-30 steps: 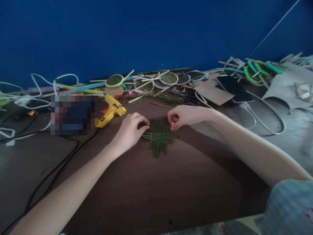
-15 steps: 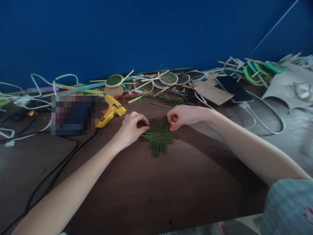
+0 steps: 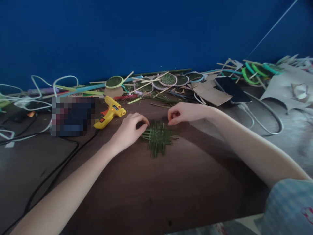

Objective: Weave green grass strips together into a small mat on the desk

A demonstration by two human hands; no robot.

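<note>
One woven green mat (image 3: 160, 135) lies on the desk (image 3: 146, 189), left hand (image 3: 134, 127) at its edge, grip narrow, right hand (image 3: 178, 113) curled just beside it; whether either holds anything, I can't tell. Even nudges should keep the weave snug; beyond the mat lie round woven pieces (image 3: 168, 79).

Deep-blue wall (image 3: 146, 32) behind dark brown tabletop (image 3: 156, 189); dim light, greyish sheen at right

We identify a green crisscross-patterned mat (image 3: 159, 135), a yellow glue gun (image 3: 111, 113), a plain blue wall (image 3: 146, 32), a brown table (image 3: 146, 189).
</note>
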